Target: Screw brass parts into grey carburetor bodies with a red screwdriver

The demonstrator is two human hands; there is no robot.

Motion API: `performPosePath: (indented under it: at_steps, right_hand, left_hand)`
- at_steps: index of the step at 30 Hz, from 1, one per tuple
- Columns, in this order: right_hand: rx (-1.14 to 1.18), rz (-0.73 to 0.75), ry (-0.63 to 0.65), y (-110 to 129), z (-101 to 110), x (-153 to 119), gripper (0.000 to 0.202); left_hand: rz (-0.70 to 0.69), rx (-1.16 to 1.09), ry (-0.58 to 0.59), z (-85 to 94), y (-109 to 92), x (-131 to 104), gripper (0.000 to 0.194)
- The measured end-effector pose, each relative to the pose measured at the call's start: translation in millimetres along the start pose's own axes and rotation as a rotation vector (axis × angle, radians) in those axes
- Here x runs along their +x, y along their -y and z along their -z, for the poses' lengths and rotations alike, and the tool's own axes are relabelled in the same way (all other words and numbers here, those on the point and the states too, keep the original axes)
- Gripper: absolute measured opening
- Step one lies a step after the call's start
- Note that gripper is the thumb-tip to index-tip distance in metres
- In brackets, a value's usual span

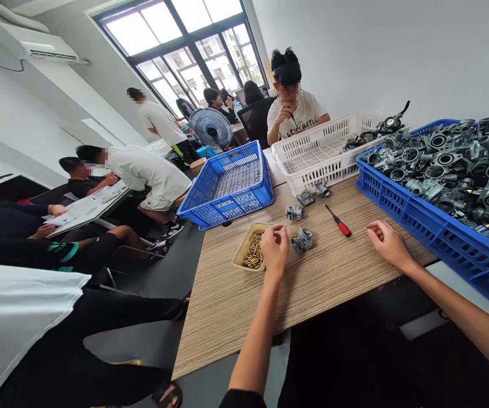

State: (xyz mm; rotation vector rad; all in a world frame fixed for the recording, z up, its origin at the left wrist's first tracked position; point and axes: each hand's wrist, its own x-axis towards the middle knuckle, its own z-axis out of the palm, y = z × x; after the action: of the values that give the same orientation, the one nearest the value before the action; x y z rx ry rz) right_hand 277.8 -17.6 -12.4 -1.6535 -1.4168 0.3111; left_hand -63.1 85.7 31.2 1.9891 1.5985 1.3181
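My left hand (275, 249) is at the right rim of a small yellowish tray (236, 262) filled with small brass parts (252, 252). Its fingertips are pinched together; whatever may be between them is too small to make out. Just right of this hand sits a grey metal carburetor body (302, 241), with another carburetor body (295, 212) behind it. My right hand (387, 245) rests on the wooden table (312, 289), its fingers loosely bent and apart, holding nothing. Between the hands lies a red-handled screwdriver (343, 228), nearer the right one.
A blue crate (397, 198) heaped with carburetor bodies stands at right. Two more carburetor bodies lie by a white basket (307, 153) at the back. A blue crate (227, 209) sits at the table's far left corner. A co-worker (295, 107) sits opposite; other people are at left.
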Motion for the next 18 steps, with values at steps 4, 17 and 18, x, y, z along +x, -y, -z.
performPosePath:
  at_steps: [4,17,18]
  right_hand:
    - [0.013,-0.010,-0.007,-1.2,-1.1,-0.5,0.022]
    - [0.001,0.015,0.013,-1.2,-0.1,-0.9,0.016]
    - [0.002,0.016,0.012,-1.2,-0.4,-1.0,0.015]
  left_hand:
    - [0.040,0.353,0.104,40.8,29.5,32.1,0.017]
    - [-0.085,0.745,0.555,55.0,56.2,63.9,0.042]
    - [-0.093,0.751,0.568,54.6,55.9,64.9,0.044]
